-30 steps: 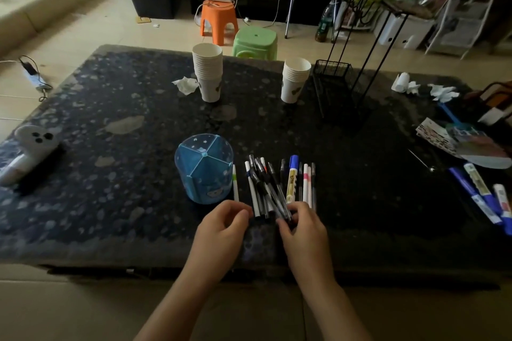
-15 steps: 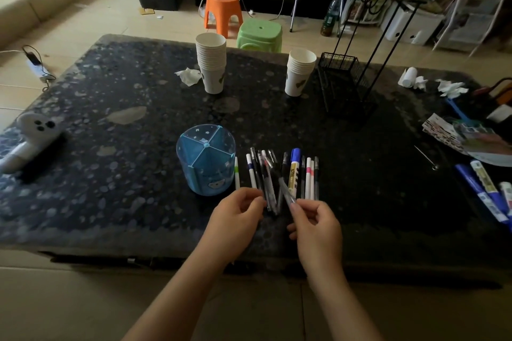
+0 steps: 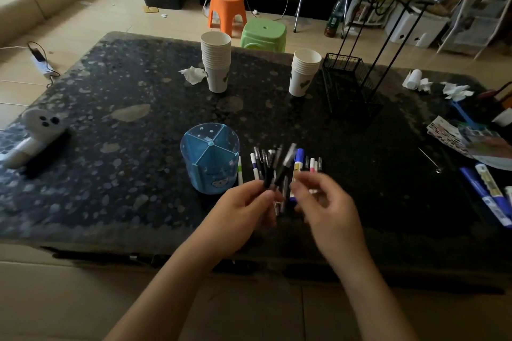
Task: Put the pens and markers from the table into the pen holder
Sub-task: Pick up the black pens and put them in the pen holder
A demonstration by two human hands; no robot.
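The blue divided pen holder (image 3: 210,158) stands upright on the dark speckled table (image 3: 133,180). Just right of it lies a row of pens and markers (image 3: 298,159), among them a green-capped pen (image 3: 240,171) and a pink one (image 3: 312,165). My left hand (image 3: 246,210) pinches a black pen (image 3: 285,163) by its lower end, lifted above the row and tilted up to the right. My right hand (image 3: 324,202) is blurred, its fingers curled close beside that pen; whether it grips anything is unclear. More blue markers (image 3: 486,191) lie at the table's right edge.
Two stacks of paper cups (image 3: 216,61) (image 3: 304,72) stand at the back, with a black wire rack (image 3: 346,83) to their right. A white toy-like object (image 3: 38,127) lies at the far left. Papers (image 3: 471,141) and crumpled tissues (image 3: 454,91) sit at the right.
Both hands rose from the near ends of the pen row. The pen my right hand lifted half a second ago now sits in my left hand's pinch, tilted up to the right.
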